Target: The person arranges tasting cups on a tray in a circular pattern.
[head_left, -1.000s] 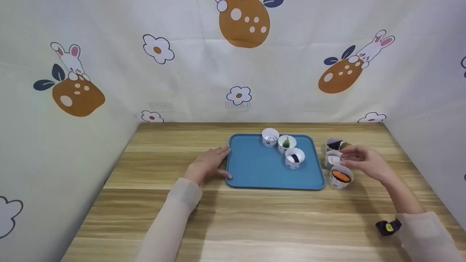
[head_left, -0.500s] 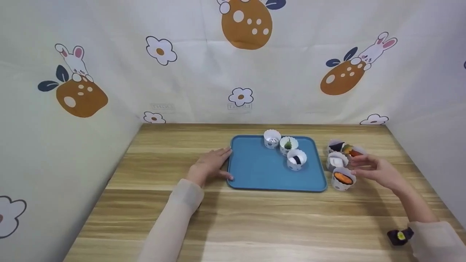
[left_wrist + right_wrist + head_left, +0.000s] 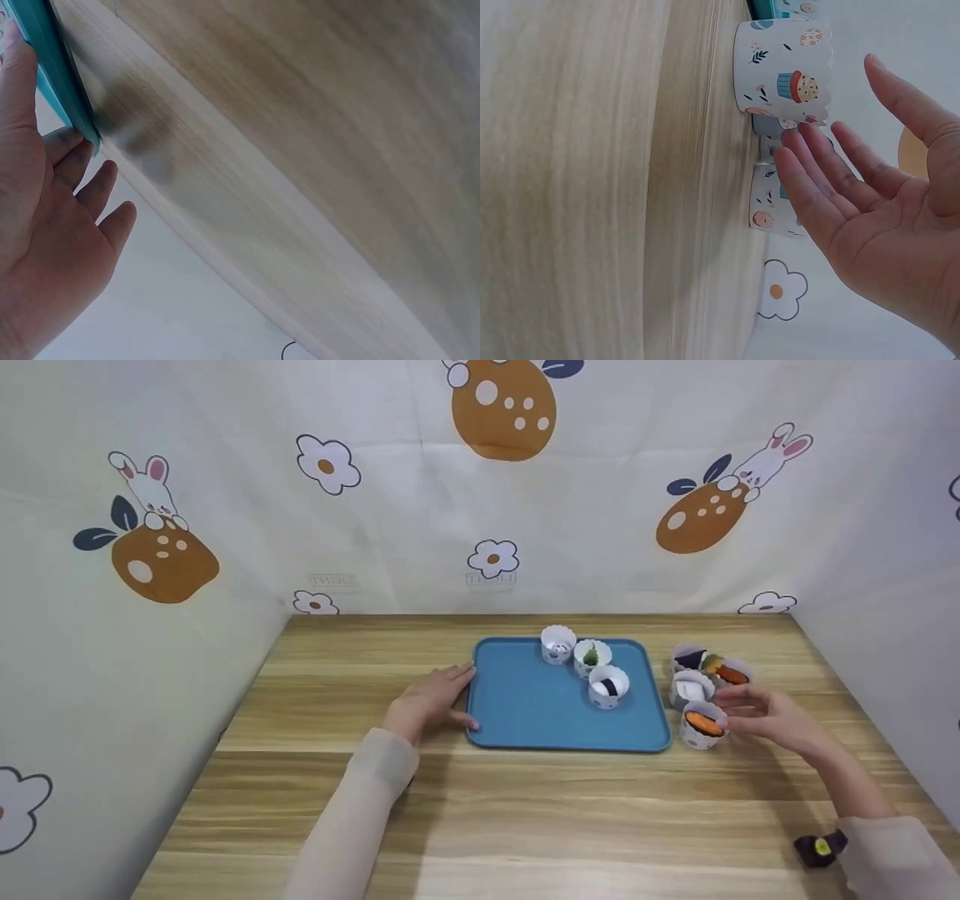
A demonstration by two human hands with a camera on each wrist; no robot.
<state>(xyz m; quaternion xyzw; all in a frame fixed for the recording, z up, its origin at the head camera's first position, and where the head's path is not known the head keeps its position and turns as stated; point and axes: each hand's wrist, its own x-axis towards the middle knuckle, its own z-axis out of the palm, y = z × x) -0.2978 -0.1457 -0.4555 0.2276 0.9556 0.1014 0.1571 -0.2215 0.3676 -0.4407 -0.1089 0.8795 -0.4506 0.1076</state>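
Right hand (image 3: 765, 715) has been drawn nearer, fingers spread, beside the near cup (image 3: 702, 725) just to its left; the tray (image 3: 525, 712) is steadied by the flat left hand (image 3: 431, 703).

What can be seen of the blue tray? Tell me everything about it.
The flat rectangular blue plastic-looking tray has rounded corners and a low raised rim. It lies flat on the light wooden table, near its middle. Three white scalloped paper cups stand upright in its far right part; the rest is bare. The left hand rests against its left edge, fingers straight, thumb at the near left corner. More cups stand off it, to the right.
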